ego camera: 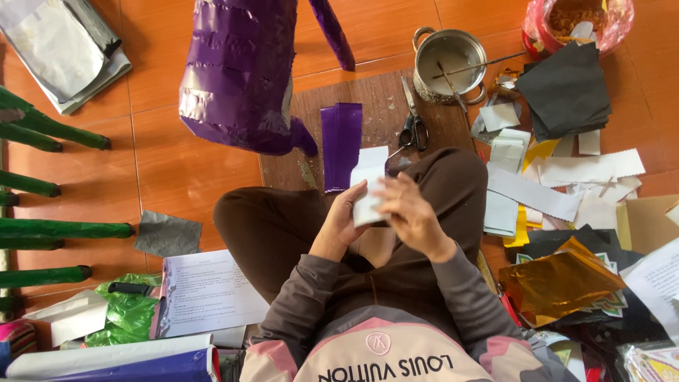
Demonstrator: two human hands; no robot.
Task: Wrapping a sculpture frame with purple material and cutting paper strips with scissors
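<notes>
Hands pinch white paper point(369, 185) over lap, near board point(375, 99) w/ scissors point(413, 127): left hand point(344, 218) & right hand point(410, 212) hold its edges. Looks like folding; next needs a firm crease.

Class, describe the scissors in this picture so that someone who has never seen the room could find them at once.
Start at the brown wooden board on the orange tiled floor, in front of the seated person's knees. Near its far right corner stands a metal pot; the scissors lie just below and left of it, blades pointing away from the person. Their black looped handles and steel blades set them apart from the flat purple strip to their left.
</notes>
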